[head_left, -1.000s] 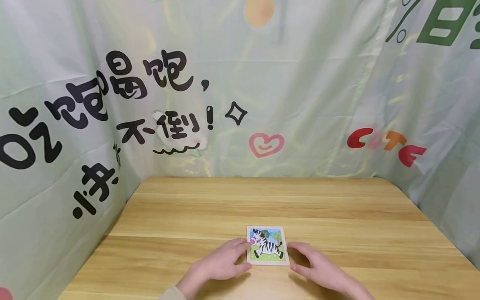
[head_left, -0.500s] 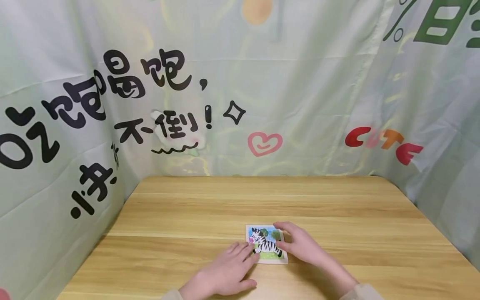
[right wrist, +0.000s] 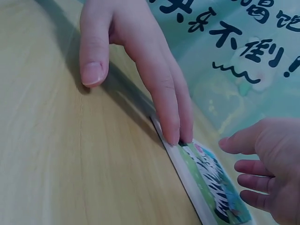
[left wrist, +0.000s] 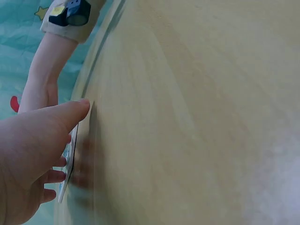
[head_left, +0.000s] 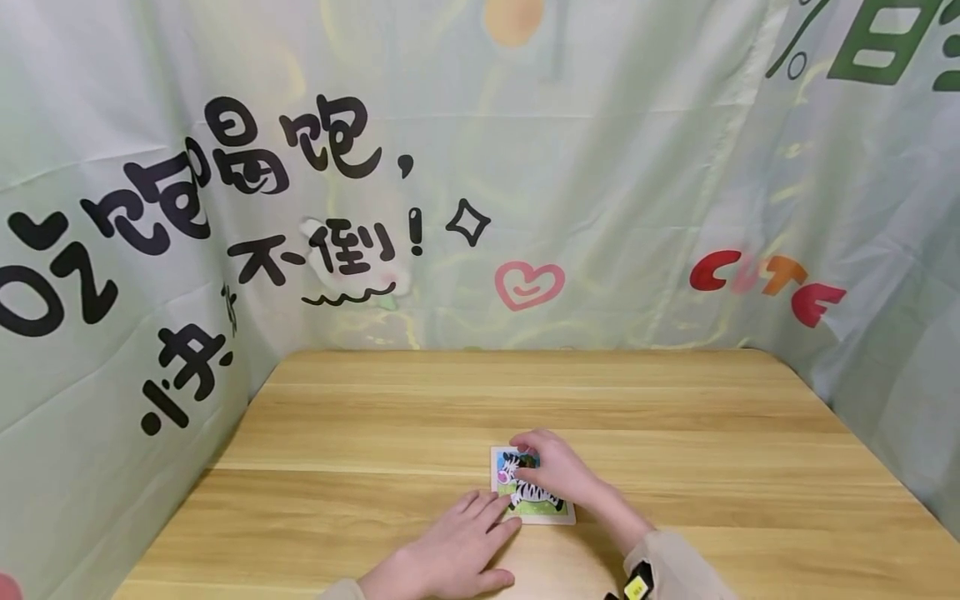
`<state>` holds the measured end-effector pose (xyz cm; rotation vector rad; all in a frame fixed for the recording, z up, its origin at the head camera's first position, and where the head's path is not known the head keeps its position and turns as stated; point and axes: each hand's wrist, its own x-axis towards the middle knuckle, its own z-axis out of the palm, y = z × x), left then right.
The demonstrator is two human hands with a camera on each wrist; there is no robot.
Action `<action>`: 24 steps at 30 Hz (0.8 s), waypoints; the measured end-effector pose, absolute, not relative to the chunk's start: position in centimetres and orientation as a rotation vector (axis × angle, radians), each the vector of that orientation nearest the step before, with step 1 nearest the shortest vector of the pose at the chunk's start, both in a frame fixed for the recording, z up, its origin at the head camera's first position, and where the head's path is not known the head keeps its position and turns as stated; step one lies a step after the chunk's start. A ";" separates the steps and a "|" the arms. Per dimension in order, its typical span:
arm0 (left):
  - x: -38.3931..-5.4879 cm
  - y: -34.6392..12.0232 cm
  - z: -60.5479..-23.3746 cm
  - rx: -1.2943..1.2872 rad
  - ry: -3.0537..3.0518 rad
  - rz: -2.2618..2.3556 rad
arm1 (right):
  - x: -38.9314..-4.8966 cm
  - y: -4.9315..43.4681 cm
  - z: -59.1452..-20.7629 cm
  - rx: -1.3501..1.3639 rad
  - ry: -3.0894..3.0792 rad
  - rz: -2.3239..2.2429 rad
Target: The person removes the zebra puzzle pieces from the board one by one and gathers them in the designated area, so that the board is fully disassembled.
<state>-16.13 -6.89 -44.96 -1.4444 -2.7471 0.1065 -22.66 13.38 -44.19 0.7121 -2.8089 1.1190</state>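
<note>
Zebra board [head_left: 536, 495], judged light and stiff, is touched by the spread left hand [head_left: 461, 550]; near the right hand's [head_left: 561, 468] parted fingers, its edge is best pinched.

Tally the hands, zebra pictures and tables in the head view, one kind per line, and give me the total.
Hands: 2, the left hand and the right hand
Zebra picture: 1
Table: 1
Total: 4

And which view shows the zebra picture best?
The head view: the zebra picture appears most squarely there, though the right hand hides part. Right wrist view shows it slanted and cropped; left wrist view, nearly edge-on.
</note>
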 end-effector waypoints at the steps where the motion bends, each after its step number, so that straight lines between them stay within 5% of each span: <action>1: -16.1 -6.9 -45.0 -1.444 -2.749 0.109 | -22.8 13.2 -44.3 0.721 -2.812 1.106; 24: -15.9 -7.2 -44.9 -1.440 -2.751 0.107 | -23.7 12.7 -44.9 0.791 -2.904 0.860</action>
